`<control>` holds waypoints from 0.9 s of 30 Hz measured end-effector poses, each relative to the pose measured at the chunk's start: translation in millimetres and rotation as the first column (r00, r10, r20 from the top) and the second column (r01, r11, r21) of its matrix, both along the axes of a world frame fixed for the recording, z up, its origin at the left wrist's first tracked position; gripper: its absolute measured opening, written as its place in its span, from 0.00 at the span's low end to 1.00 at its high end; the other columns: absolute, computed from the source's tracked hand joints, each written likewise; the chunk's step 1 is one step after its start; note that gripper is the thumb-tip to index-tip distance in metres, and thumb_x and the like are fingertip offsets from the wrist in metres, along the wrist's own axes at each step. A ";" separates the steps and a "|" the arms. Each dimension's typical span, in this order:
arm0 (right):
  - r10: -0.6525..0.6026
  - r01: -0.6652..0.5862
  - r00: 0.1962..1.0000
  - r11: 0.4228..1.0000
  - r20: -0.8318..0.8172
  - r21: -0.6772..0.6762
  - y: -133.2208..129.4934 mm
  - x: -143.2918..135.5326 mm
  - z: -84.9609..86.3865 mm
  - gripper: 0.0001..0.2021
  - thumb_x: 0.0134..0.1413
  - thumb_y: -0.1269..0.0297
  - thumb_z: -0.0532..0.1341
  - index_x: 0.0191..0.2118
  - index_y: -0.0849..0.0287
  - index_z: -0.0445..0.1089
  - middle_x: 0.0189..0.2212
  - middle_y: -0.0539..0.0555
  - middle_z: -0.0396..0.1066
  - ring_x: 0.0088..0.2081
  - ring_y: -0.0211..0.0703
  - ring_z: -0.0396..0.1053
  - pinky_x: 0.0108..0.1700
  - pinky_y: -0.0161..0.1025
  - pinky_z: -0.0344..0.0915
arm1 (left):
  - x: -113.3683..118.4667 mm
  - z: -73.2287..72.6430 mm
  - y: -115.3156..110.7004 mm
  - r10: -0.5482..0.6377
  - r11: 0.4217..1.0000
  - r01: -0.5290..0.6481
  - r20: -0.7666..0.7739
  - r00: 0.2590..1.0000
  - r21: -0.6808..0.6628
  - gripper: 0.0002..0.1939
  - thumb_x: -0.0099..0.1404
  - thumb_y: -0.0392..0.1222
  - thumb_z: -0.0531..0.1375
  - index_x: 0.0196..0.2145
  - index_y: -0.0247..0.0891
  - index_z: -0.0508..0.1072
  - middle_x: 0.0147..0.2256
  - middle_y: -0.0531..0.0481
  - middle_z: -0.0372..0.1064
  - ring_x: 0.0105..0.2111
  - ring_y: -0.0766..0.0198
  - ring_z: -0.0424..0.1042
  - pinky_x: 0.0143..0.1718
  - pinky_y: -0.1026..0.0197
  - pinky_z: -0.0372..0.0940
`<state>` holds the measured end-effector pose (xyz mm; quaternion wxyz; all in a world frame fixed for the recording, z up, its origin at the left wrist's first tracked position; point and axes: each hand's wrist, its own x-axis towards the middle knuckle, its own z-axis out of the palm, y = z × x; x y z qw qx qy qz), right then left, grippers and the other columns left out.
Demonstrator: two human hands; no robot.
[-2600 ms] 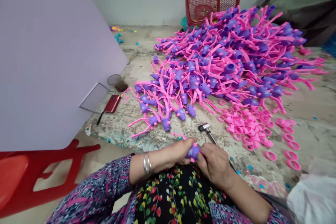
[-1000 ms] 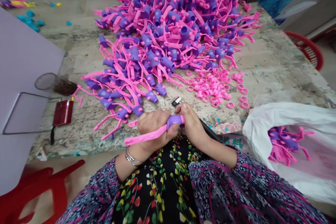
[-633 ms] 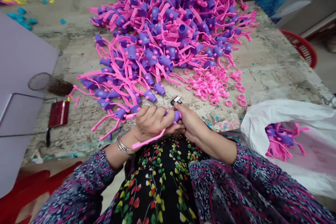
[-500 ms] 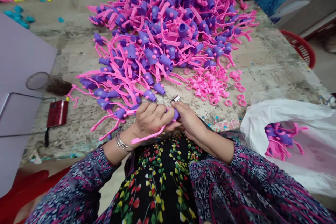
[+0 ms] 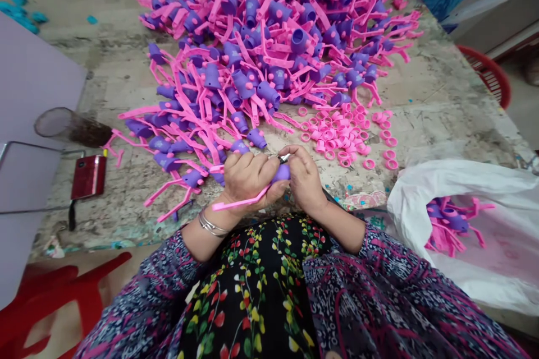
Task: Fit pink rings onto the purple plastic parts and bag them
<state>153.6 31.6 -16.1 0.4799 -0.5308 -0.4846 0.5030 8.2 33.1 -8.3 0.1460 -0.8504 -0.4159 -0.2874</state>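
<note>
My left hand (image 5: 250,179) is closed around a purple doll torso (image 5: 281,173), its pink arms sticking out to the left above and below my fist. At the torso's right end, the curled fingers of my right hand (image 5: 305,176) grip a small silver metal piece (image 5: 284,158). Its lower part is hidden, so its kind does not show. Just beyond my hands, a big heap of similar purple torsos (image 5: 268,92) with pink arms covers the table. Small pink rings (image 5: 337,137) lie in a loose pile to the right of the heap.
On the right, an open white plastic bag (image 5: 408,190) holds several torsos with arms. At left lie a clear cup (image 5: 54,123) on its side and a dark red box (image 5: 88,175), near a lilac panel (image 5: 33,84). Red chairs stand beside the table (image 5: 455,134).
My right hand has turned, its fingers now curled over the silver piece, which has tipped lower against the torso. My left hand keeps its hold. The view has shifted slightly.
</note>
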 end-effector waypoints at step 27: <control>-0.140 0.146 0.988 0.984 -0.064 0.102 19.5 -4.3 -14.8 0.10 0.53 0.68 0.48 0.29 0.57 0.66 0.26 0.49 0.65 0.28 0.38 0.61 0.32 0.37 0.58 | 40.5 -12.8 17.1 0.472 0.795 -0.148 0.447 0.760 -0.588 0.19 0.68 0.45 0.45 0.24 0.39 0.67 0.23 0.49 0.68 0.26 0.63 0.66 0.31 0.59 0.56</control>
